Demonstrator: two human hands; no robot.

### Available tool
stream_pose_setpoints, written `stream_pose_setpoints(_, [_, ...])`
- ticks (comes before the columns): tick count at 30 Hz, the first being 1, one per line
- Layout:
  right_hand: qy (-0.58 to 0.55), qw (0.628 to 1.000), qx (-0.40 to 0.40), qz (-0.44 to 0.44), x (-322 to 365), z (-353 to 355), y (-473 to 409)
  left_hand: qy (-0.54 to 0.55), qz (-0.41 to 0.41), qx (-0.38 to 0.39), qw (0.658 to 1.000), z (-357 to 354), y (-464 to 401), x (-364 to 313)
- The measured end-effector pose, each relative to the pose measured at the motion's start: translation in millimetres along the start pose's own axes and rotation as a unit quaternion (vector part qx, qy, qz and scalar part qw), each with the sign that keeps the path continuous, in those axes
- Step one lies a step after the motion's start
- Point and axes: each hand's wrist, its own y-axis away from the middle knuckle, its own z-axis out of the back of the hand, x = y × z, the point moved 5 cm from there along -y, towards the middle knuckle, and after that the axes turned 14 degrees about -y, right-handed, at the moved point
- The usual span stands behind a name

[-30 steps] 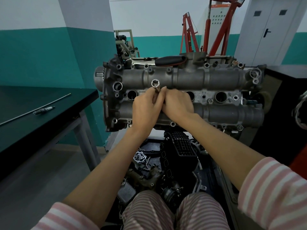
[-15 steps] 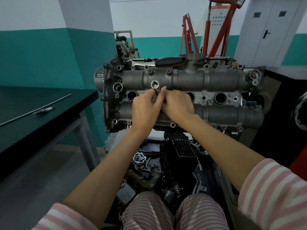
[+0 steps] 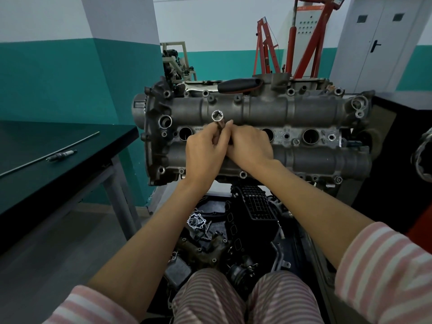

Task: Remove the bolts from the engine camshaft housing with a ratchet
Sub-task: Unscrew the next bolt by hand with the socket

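The grey camshaft housing [image 3: 268,108] stands facing me, with bolts along its edges, such as one bolt [image 3: 243,174] on the lower rim. My left hand [image 3: 205,155] and my right hand [image 3: 251,148] meet in front of its middle. Together they hold a metal socket [image 3: 217,118] whose open end sticks up above my fingers; the rest of the tool is hidden inside my hands. A black-handled ratchet [image 3: 238,84] lies on top of the engine behind the housing.
A dark table [image 3: 58,164] on the left carries a spark plug [image 3: 62,156] and a thin rod [image 3: 46,155]. Loose engine parts [image 3: 233,230] lie on the floor below the engine. A red engine crane [image 3: 292,43] stands behind; another dark bench [image 3: 397,160] is on the right.
Both hands have stayed together on the socket in front of the housing; only small finger shifts show.
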Motion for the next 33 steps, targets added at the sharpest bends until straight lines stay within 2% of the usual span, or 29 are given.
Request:
stream_pose_setpoints(18, [0.006,1.000,-0.014,-0.002,-0.3,-0.4,0.7,0.012,0.044,0.012,0.999,-0.7,0.9,3.8])
stream_pose_setpoints(33, [-0.013,1.000,-0.006,0.001,1.1,1.0,1.9,-0.006,0.029,0.028,0.999,0.2,1.2,0.1])
